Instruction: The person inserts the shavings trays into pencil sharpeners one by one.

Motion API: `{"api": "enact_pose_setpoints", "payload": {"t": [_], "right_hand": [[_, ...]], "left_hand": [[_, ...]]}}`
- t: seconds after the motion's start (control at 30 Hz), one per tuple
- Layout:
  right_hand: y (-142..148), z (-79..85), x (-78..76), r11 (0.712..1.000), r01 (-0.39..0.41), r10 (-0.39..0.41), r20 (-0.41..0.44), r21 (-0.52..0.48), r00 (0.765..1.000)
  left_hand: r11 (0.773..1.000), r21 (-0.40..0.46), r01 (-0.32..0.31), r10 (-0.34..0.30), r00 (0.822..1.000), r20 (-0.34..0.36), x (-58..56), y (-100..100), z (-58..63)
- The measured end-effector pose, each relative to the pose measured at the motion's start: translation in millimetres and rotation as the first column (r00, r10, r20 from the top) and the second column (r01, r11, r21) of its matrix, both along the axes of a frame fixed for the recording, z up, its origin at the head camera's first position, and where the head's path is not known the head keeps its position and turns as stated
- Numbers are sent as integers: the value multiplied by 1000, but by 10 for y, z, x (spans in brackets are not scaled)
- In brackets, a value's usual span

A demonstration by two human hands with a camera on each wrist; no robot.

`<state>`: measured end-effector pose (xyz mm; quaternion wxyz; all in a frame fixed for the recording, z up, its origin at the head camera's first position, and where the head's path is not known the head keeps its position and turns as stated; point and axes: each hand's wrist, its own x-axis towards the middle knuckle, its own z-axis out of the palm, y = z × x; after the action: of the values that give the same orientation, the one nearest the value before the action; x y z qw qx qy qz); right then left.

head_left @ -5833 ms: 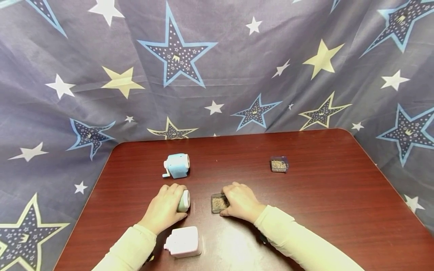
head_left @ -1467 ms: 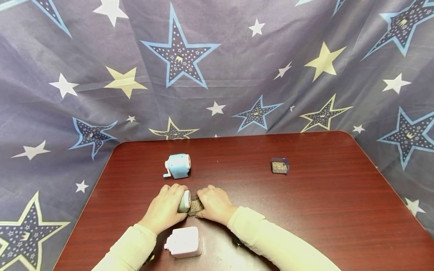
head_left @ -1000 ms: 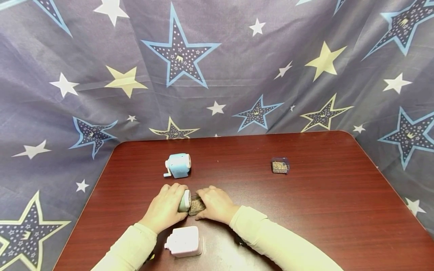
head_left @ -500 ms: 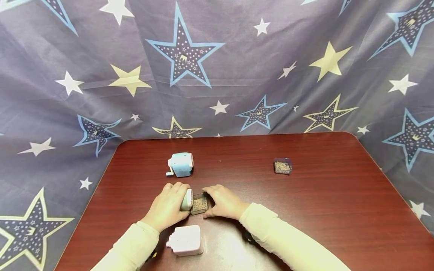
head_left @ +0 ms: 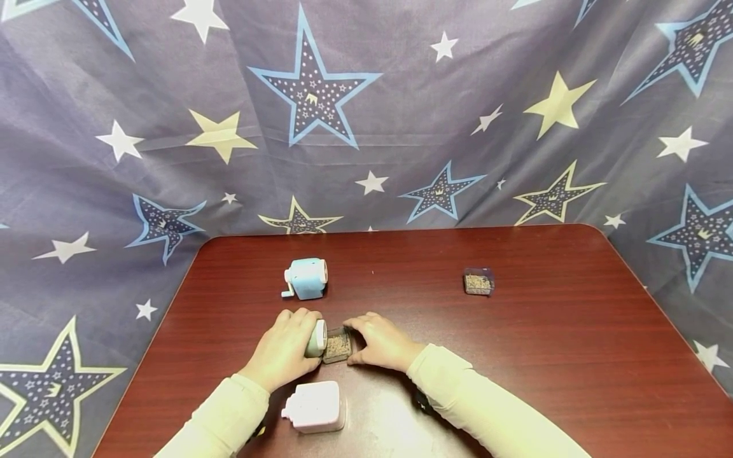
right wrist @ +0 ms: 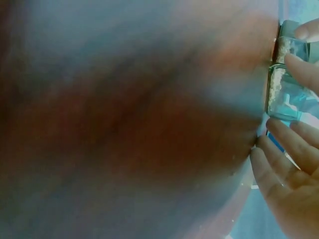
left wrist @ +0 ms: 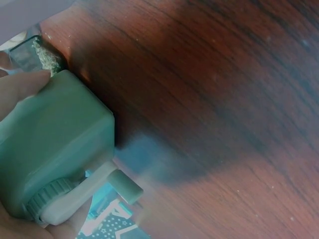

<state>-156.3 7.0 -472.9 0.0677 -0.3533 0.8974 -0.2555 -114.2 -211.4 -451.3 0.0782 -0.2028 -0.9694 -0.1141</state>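
Head view: green sharpener in the left hand, tray between the two hands

Left hand (head_left: 286,350) is clamped around the green sharpener (left wrist: 55,129), its white end pointing right and its crank (left wrist: 82,196) showing in the left wrist view. Just right of that white end lies a clear tray (head_left: 335,359) of shavings (head_left: 339,345); whether tray and sharpener touch is hard to tell. Right hand (head_left: 385,342) stands at the tray's right end with fingers spread, thumb on the near side and fingertips on the far side; I cannot tell whether it makes contact.

A pink sharpener (head_left: 315,407) sits near, just beside the left hand. On the far left stands a blue sharpener (head_left: 307,278), and well apart on the far right lies a second tray (head_left: 490,280), also holding shavings. All rest on a reddish-brown table (head_left: 544,356) before a starry cloth (head_left: 401,127).
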Motion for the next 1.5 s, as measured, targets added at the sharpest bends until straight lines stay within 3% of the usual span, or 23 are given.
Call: {"api": "enact_pose_setpoints", "payload": {"t": [0.97, 1.5], "right_hand": [[-45, 1, -1, 998, 57, -57, 9, -38, 998], [-108, -15, -9, 998, 50, -50, 1, -46, 999]], "left_hand": [[1000, -6, 3, -3, 1000, -9, 0, -5, -10], [1000, -7, 10, -10, 999, -30, -6, 3, -10]]}}
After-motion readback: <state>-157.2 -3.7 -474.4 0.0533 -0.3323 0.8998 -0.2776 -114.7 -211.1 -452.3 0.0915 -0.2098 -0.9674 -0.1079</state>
